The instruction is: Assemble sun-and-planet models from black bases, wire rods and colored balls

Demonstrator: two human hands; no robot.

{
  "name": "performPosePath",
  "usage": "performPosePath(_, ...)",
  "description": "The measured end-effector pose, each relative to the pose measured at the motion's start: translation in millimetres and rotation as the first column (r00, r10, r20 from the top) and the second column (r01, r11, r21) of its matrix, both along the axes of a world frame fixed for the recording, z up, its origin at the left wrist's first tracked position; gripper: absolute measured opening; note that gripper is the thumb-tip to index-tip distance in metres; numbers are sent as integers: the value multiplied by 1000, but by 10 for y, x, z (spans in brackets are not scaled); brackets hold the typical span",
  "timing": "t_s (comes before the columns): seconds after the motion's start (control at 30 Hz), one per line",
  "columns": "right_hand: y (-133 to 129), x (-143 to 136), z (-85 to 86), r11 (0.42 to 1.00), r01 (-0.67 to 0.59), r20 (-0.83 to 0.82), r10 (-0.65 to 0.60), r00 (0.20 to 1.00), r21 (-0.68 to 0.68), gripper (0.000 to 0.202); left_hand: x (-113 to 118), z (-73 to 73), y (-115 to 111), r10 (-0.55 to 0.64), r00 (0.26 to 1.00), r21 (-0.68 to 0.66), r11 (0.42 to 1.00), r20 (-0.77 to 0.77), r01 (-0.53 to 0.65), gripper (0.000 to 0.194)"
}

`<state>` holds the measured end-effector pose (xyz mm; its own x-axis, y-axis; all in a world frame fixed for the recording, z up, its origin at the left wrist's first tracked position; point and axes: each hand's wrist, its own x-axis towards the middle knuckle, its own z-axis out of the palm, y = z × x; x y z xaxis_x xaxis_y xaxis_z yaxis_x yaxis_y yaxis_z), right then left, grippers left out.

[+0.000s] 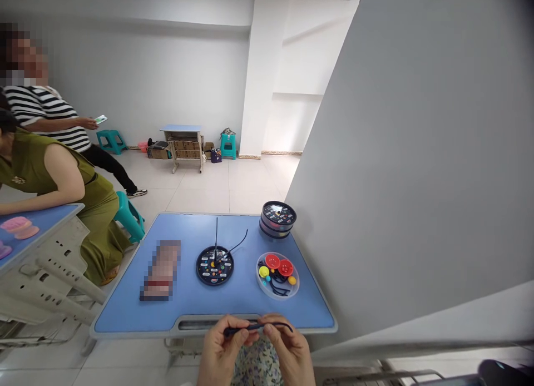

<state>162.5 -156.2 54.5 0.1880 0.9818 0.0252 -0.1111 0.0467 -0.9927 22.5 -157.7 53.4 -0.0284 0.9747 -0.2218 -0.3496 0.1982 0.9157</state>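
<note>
My left hand (226, 340) and my right hand (287, 344) meet just below the near edge of the desk. Between their pinched fingertips is a thin black rod (254, 326), with a thicker left end and a curved right end. Beyond them, a round black base (204, 275) lies on the desk, printed with small labels and coloured dots. Two slim black rods (216, 233) stick up from its yellow centre. To the right, a clear round tray (259, 286) holds red discs (272, 260), yellow and blue balls, and several black rods.
A stack of round black-rimmed containers (277, 222) stands at the desk's back right corner. A blurred-out flat item (161, 270) lies at left on the blue desk (183, 233). A grey wall (400, 169) closes the right side. One person (62, 169) sits left; another stands behind.
</note>
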Motion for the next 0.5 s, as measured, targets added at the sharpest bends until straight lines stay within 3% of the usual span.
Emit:
performPosePath(0.3, -27, 41, 55, 999, -34, 30, 35, 999, -33, 26, 2, 52, -11, -48, 999, -2, 999, -10, 48, 36)
performPosePath(0.5, -51, -22, 32, 999, -35, 57, 36, 998, -28, 27, 13, -53, -15, -15, 998, 43, 999, -56, 17, 34)
